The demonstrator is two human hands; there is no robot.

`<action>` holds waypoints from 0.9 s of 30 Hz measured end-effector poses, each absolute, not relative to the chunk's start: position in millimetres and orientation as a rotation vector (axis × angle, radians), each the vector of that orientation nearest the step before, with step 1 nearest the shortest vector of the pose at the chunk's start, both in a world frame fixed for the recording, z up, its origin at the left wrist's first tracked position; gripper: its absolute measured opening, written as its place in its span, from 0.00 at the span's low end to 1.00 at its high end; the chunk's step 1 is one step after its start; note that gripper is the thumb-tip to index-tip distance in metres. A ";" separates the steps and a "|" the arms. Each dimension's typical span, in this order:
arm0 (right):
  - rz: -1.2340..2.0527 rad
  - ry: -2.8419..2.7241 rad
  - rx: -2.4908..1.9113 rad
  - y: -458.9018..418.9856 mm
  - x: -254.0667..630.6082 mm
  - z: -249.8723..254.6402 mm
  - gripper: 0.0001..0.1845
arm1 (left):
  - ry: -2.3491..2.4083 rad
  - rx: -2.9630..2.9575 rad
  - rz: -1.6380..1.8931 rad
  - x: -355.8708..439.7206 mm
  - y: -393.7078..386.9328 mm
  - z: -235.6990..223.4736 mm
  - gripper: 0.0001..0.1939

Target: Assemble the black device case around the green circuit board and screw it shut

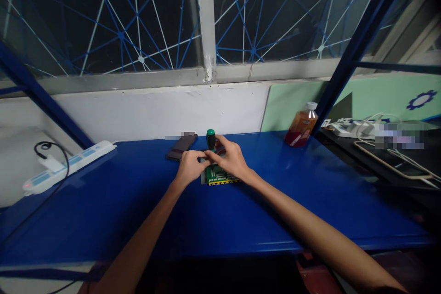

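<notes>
Screwdriver (pixel 211 139) stands roughly upright at the green circuit board (pixel 220 178) on the bench (pixel 292 174). Left hand (pixel 191 165) is nearly pinched just below its grip end, hold unclear; right hand (pixel 232 156) looks nearer, half-curled alongside, can't tell if it's gripping.

on table (pixel 310 183): power strip (pixel 82 160) left, circuit board (pixel 220 179) middle, phone (pixel 182 146) behind-left, bottle (pixel 300 129) right

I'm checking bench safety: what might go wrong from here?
The upright screwdriver, its tip hidden, might slip and scratch the green circuit board. The phone is close to the left hand and could be knocked. The black cable by the power strip could get snagged.
</notes>
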State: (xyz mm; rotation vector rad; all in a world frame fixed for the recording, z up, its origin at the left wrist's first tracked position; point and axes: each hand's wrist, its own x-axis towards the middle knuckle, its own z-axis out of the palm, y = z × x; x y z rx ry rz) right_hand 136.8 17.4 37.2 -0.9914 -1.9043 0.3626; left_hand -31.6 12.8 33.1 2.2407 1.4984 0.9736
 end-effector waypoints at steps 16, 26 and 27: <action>0.361 -1.972 -0.955 17.7 139.9 40.7 0.23 | 1.363 2.310 0.890 -31.9 12.5 36.2 0.09; 0.202 -1.964 -0.996 16.4 137.4 44.0 0.16 | 1.422 2.267 0.945 -31.1 13.1 30.6 0.08; 0.205 -1.965 -0.992 16.8 137.2 43.4 0.16 | 1.434 2.249 0.965 -31.0 13.5 30.1 0.08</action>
